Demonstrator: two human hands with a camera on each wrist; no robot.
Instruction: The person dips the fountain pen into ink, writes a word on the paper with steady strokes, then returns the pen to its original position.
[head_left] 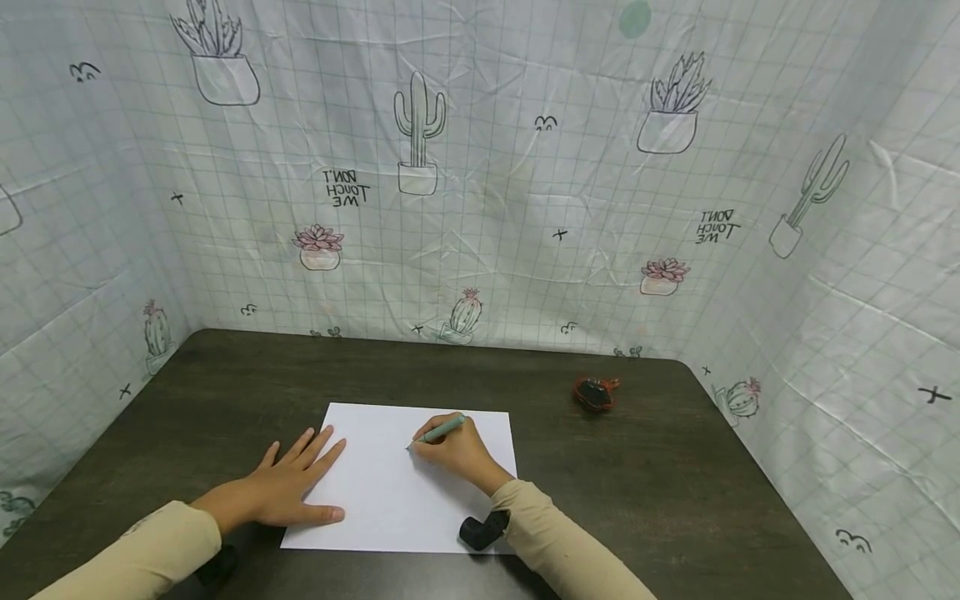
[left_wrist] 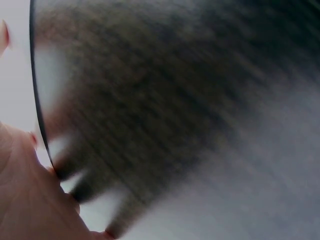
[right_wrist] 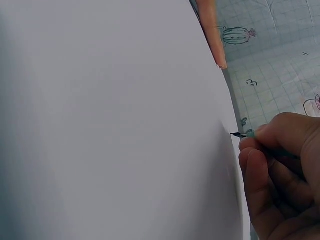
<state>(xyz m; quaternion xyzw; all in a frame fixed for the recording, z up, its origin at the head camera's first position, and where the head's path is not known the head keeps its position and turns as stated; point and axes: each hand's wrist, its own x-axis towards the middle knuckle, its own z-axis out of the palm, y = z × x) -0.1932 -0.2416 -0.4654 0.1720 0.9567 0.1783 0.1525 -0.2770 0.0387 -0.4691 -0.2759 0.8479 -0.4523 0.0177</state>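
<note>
A white sheet of paper (head_left: 390, 500) lies on the dark table. My right hand (head_left: 459, 455) holds a teal pen (head_left: 444, 428) in a writing grip, its tip right at the sheet near the middle. In the right wrist view the pen's dark pointed tip (right_wrist: 236, 134) sticks out past the pinching fingers (right_wrist: 257, 175). No marks show on the paper. My left hand (head_left: 285, 490) rests flat with its fingers spread across the sheet's left edge, thumb and fingertips on the paper. The left wrist view is mostly blurred, with part of the left hand (left_wrist: 30, 200) at its left side.
A small orange-and-black object (head_left: 595, 394) lies on the table (head_left: 660, 483) toward the back right. A pale grid-patterned cloth (head_left: 510, 200) with cactus drawings hangs behind and on both sides of the table. A black wrist device (head_left: 483, 531) overlaps the sheet's lower right corner.
</note>
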